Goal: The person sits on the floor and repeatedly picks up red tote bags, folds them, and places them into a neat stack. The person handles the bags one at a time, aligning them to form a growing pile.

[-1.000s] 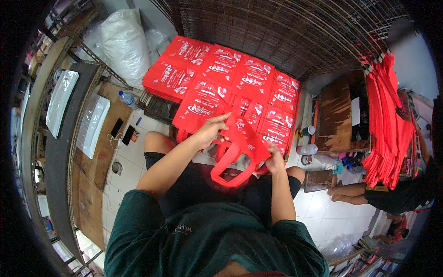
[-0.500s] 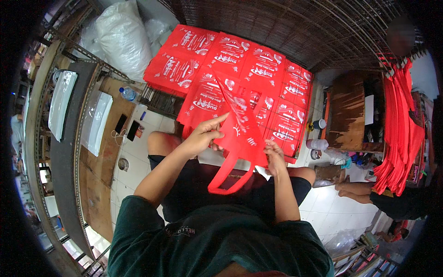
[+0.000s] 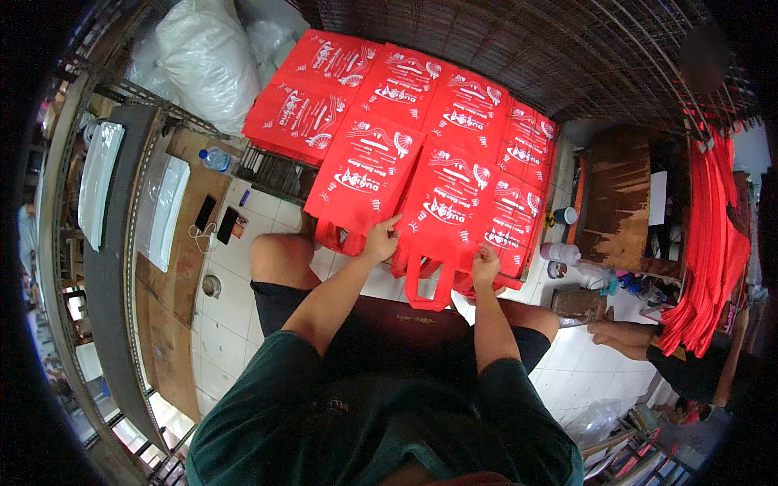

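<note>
A red tote bag (image 3: 444,198) with white print lies flat on a stack of similar bags, its handle loop (image 3: 429,283) hanging toward me. My left hand (image 3: 382,238) is closed on the bag's near left corner, thumb and fingers pinching the cloth. At the near right edge, my right hand (image 3: 485,266) is closed, with its fingertips curled on the fabric. Another printed red bag (image 3: 365,174) lies just left of it, handles dangling over the near edge. More red bags (image 3: 466,105) are spread in rows behind.
A wire rack (image 3: 502,40) rises behind the bags. White plastic sacks (image 3: 207,65) stand far left, near a water bottle (image 3: 215,159) and a phone (image 3: 232,224). Red bags hang in a bundle (image 3: 709,243) on the right, beside another person's leg (image 3: 624,334). A wooden cabinet (image 3: 612,194) stands at right.
The tote bag was held up and tilted between my hands; now it lies flat on the stack, print upward. Both hands have lowered to its near edge, the left one shifting right.
</note>
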The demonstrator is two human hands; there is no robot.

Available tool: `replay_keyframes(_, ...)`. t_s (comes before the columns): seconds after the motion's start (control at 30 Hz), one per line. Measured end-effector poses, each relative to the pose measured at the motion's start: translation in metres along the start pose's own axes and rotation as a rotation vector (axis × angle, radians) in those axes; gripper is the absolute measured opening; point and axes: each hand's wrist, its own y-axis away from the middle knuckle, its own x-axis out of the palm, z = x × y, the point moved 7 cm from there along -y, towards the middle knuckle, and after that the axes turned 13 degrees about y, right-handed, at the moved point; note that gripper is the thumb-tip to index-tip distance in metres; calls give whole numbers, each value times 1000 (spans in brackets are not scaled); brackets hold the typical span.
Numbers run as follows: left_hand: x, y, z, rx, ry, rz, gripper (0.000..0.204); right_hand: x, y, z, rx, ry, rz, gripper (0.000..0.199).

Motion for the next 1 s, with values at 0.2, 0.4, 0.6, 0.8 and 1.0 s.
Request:
replay_keyframes(0.2,-2,4,25,58,-52,-87,43,16,9,0,22,111,-25,26)
replay_keyframes(0.4,1,3,46,-62,171,-58,39,28,12,-16,13,56,7,28)
replay_keyframes(0.6,-7,-4,56,-3,-69,-123,37,33,2,-3,-4,146,37,29)
replay_keyframes(0.8,-10,-6,64,-64,-166,-174,31,38,0,-10,13,148,43,31)
replay_keyframes(1.0,-15,-9,76,-108,-264,-250,27,40,3,-1,82,154,83,29)
